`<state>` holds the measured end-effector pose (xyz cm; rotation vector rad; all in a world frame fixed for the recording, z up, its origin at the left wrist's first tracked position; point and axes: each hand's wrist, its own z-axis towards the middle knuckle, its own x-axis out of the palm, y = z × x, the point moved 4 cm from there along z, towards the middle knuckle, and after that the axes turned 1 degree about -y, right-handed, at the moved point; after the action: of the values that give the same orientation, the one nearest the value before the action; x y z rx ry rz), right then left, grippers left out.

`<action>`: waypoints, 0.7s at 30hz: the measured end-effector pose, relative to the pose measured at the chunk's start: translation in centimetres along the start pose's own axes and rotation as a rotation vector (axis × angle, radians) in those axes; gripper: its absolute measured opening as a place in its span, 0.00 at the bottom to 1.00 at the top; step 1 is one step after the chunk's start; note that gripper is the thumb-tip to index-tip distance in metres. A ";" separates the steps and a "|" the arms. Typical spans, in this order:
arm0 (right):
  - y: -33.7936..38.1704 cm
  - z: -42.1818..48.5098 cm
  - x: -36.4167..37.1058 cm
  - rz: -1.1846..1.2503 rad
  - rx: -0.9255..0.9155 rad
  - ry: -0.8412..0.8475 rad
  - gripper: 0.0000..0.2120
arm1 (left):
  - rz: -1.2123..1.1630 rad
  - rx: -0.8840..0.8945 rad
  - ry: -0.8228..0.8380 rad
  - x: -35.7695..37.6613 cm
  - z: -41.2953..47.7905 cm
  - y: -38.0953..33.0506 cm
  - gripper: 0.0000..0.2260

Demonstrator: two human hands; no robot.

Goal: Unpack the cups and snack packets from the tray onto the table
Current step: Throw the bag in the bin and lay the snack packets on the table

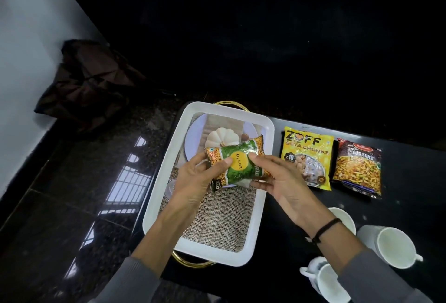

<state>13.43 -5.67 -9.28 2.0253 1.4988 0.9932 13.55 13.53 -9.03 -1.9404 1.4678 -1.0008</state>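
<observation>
A green and orange snack packet (pixel 237 162) with a yellow "Let's Try" disc hangs above the white tray (pixel 255 230). My left hand (pixel 193 179) grips its left end and my right hand (pixel 282 182) grips its right end. The tray has gold handles and a printed burlap and pumpkin picture on its floor. On the black table to the right lie a yellow Zoff soya chunks packet (pixel 306 155) and a dark mixture packet (pixel 358 170). Three white cups stand at the near right: one (pixel 345 218) behind my right wrist, one (pixel 393 247) further right, one (pixel 330 283) nearest.
The black table (pixel 410 206) ends just left of the tray, above a glossy dark granite floor (pixel 84 194). A dark brown bag (pixel 89 85) slumps against the white wall at the far left. The background beyond the table is dark.
</observation>
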 end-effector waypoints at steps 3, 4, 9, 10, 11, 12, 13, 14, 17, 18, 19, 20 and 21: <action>0.1 -0.6 0.1 0.020 0.024 0.054 0.27 | 0.044 0.059 -0.011 1.0 -0.4 -0.8 0.28; 0.4 -0.7 -0.1 0.011 -0.004 0.039 0.27 | 0.052 0.069 -0.004 1.4 -0.5 -0.8 0.27; 1.4 -1.4 -1.4 -0.045 -0.089 -0.001 0.26 | 0.015 0.036 0.048 4.0 -0.5 -1.1 0.23; 1.7 -1.6 -1.6 -0.076 -0.110 -0.002 0.26 | 0.006 0.022 0.053 4.4 -0.4 -1.2 0.21; 1.9 -1.7 -2.1 -0.091 -0.131 -0.017 0.26 | 0.002 0.011 0.069 4.8 -0.4 -1.2 0.18; 2.1 -1.7 -2.6 -0.096 -0.140 -0.030 0.25 | 0.008 0.006 0.091 5.1 -0.3 -1.2 0.15; 2.2 -1.8 -3.1 -0.099 -0.137 -0.026 0.23 | 0.020 0.006 0.104 5.5 -0.2 -1.1 0.15; 2.3 -1.9 -3.6 -0.119 -0.120 -0.003 0.22 | 0.027 0.009 0.107 5.9 -0.1 -1.0 0.18; 2.2 -2.4 -5.0 -0.266 -0.088 0.044 0.23 | 0.014 0.040 0.090 6.8 0.3 -1.1 0.28; 2.4 -2.5 -5.7 -0.282 -0.096 0.038 0.24 | 0.015 0.051 0.089 7.2 0.4 -1.0 0.30; 2.6 -2.6 -6.3 -0.281 -0.107 0.034 0.25 | 0.017 0.055 0.083 7.7 0.5 -0.9 0.33; 2.8 -2.7 -7.0 -0.277 -0.121 0.033 0.27 | 0.033 0.065 0.077 8.3 0.6 -0.8 0.34; 3.1 -2.8 -7.7 -0.279 -0.142 0.031 0.29 | 0.060 0.082 0.070 8.9 0.7 -0.7 0.36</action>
<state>12.03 -14.13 -7.51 1.6566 1.6234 0.9884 15.86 5.17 -6.69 -1.8101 1.4903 -1.0943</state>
